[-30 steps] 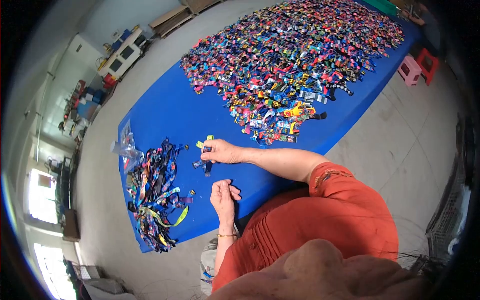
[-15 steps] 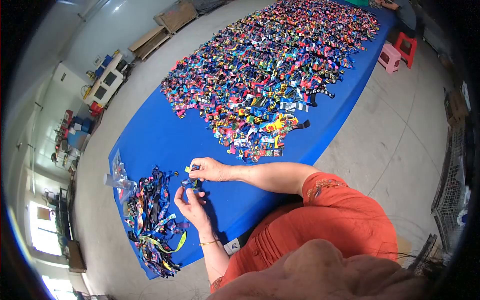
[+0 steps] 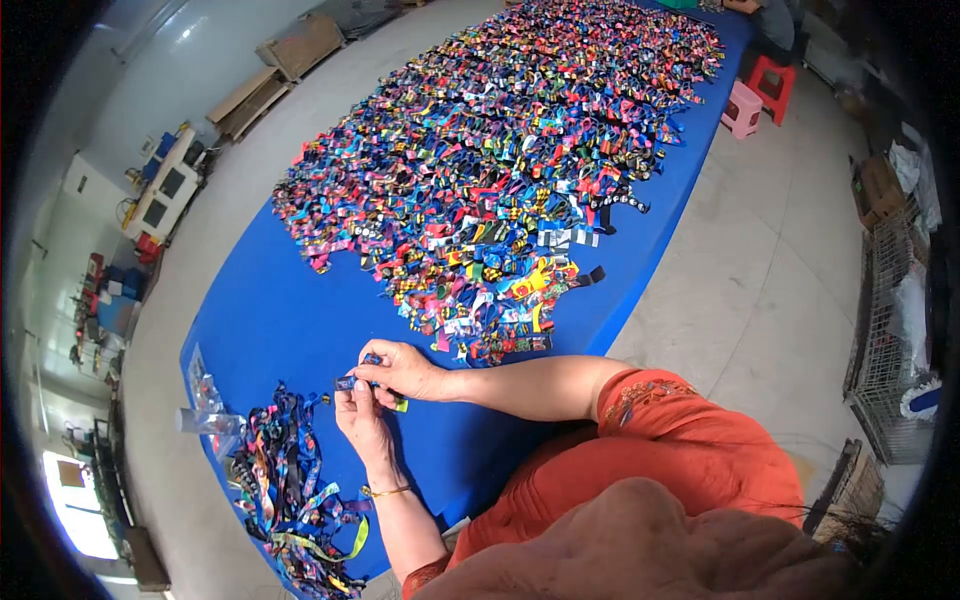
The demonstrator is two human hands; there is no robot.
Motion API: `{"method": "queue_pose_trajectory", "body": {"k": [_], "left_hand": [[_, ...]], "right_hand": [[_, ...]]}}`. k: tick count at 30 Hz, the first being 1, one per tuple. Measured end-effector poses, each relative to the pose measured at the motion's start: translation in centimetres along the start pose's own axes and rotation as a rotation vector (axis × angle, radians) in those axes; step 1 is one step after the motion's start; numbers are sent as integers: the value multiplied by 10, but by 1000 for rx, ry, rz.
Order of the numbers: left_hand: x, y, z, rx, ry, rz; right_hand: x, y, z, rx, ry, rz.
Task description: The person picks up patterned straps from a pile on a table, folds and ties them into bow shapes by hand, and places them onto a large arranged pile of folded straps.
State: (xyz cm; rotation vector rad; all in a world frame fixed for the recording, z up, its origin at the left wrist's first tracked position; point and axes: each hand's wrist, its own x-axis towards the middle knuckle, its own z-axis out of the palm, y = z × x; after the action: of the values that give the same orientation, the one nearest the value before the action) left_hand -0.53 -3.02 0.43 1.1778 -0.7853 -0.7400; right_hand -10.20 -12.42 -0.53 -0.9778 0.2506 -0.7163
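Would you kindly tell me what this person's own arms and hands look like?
Neither the left hand nor the right hand is gloved. A thin gold-coloured bracelet circles the left wrist. The right sleeve is short and orange-red, with embroidery near its hem.

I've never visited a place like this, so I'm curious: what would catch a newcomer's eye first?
Probably the dense spread of small, multicoloured, patterned fabric strips across the far part of the long blue surface. At the picture's lower left lies a tangled heap of long, patterned fabric ribbons. Near that heap, the fingers of the bare left hand and bare right hand meet at a small, dark, patterned strip.
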Motion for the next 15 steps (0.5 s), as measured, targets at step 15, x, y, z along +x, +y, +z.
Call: {"method": "queue_pose_trajectory", "body": {"k": [15], "left_hand": [[-2, -7, -12, -113, 46, -95]], "right_hand": [[-1, 12, -2, -125, -106, -18]]}}
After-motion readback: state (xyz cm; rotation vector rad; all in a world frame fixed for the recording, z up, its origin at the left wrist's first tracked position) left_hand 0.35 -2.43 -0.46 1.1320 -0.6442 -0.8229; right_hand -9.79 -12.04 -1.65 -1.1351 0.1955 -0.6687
